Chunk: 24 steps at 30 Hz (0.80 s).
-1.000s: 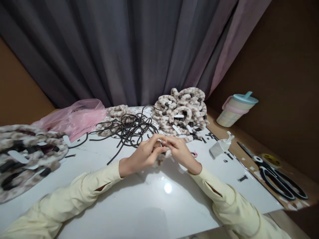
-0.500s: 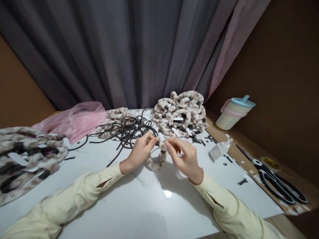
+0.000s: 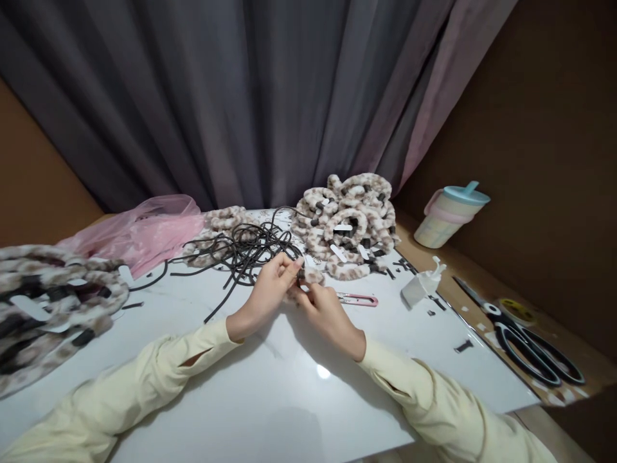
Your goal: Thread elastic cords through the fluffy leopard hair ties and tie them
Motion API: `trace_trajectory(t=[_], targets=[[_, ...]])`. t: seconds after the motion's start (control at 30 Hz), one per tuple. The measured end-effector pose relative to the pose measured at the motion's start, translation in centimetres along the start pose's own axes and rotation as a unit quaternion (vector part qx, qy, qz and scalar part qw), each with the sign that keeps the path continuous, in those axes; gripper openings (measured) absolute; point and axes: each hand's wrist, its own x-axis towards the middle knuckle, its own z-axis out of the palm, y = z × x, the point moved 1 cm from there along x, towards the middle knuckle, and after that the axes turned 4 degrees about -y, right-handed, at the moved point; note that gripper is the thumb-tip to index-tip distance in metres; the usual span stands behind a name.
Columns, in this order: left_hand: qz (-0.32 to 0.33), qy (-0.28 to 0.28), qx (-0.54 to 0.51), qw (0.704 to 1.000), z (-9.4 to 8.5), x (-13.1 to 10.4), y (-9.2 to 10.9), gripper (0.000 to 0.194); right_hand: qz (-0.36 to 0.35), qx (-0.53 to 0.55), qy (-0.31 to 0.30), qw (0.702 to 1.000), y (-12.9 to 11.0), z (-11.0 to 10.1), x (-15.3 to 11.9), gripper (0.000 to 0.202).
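Note:
Both hands meet over the middle of the white table. Between their fingertips is a small fluffy white-and-brown plush loop (image 3: 315, 276), with a dark band partly showing. My left hand (image 3: 270, 287) pinches the loop near the dark part from the left. My right hand (image 3: 331, 316) has its fingers closed on the loop's lower side, which is mostly hidden behind both hands. A pink-handled tool (image 3: 359, 299), like a small cutter, lies just past my right hand with its left end covered. Behind my left hand spreads a tangle of black cord (image 3: 255, 247).
More plush loops with white tags (image 3: 344, 225) are heaped at the back, and another pile (image 3: 53, 302) sits at left by a pink plastic bag (image 3: 159, 225). Rightward are a white packet (image 3: 421, 287), black-handled scissors (image 3: 525, 347), yellow tape roll (image 3: 517, 311) and lidded cup (image 3: 448, 215).
My right hand has moved left and closed in beside my left hand, and the loop now shows less. The pink-handled tool has come into sight.

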Motion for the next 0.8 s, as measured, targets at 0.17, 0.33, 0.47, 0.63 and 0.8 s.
trace_trajectory(t=[0.17, 0.33, 0.47, 0.63, 0.8], targets=[[0.141, 0.017, 0.193, 0.971, -0.3, 0.1, -0.7, 0.013, -0.039, 0.085, -0.015, 0.995, -0.9, -0.8, -0.3, 0.033], [0.249, 0.025, 0.290, 0.924, -0.7, 0.6, -1.5, 0.007, -0.055, 0.139, -0.034, 0.988, -1.4, -2.1, -0.7, 0.032], [0.293, -0.007, 0.332, 0.897, -0.7, 0.8, -1.8, 0.007, -0.083, 0.075, -0.051, 0.992, -1.4, -2.4, -0.8, 0.032], [0.276, -0.059, 0.383, 0.879, -0.7, 1.2, -2.1, 0.012, -0.064, -0.185, -0.058, 0.979, -0.7, -2.5, -0.8, 0.015], [0.215, -0.053, 0.371, 0.902, -0.7, 1.4, -1.8, 0.018, -0.070, -0.293, -0.027, 0.953, -0.3, -2.6, -0.4, 0.024]])
